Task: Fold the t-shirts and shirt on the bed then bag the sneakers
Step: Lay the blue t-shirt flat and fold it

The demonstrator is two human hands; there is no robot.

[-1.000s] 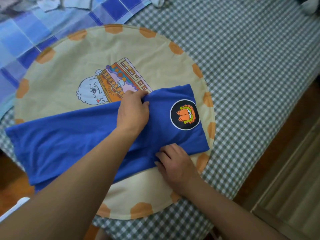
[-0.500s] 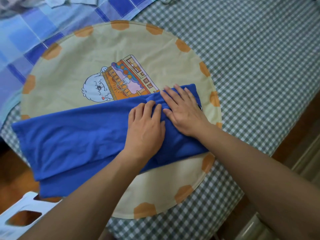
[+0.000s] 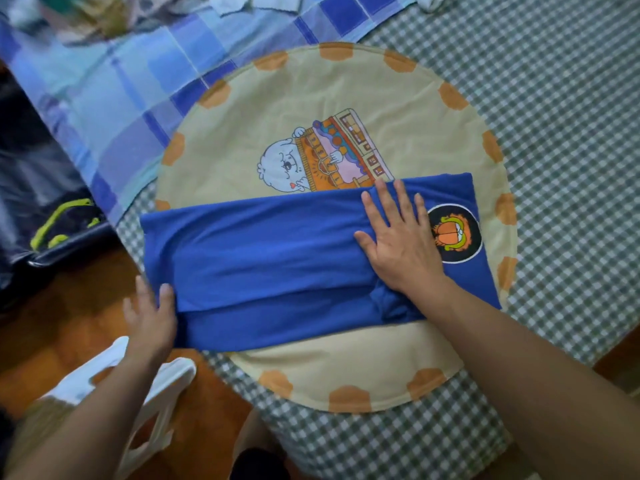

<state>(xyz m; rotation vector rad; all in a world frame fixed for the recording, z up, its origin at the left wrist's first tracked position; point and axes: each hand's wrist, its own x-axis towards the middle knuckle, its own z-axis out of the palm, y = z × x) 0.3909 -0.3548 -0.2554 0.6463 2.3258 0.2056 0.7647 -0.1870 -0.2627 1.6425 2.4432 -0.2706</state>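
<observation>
Presently: checked bed (image 3: 554,109) carries round cartoon cushion (image 3: 311,109); blue t-shirt (image 3: 270,258), folded into long band, spans cushion's near half. Right hand (image 3: 398,237) spread flat on shirt beside cat badge (image 3: 455,233). Left hand (image 3: 152,317) pinches shirt's left end.

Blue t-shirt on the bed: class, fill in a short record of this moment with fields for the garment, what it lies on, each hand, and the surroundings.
garment: blue t-shirt, folded into a long band, round cartoon cat patch at its right end
lies on: round beige cloth with orange dots, over a green checked sheet
left hand: grips the band's left end, thumb on top
right hand: flat, fingers spread, pressing the band beside the patch
surroundings: blue plaid fabric at upper left, white plastic stool below
</observation>
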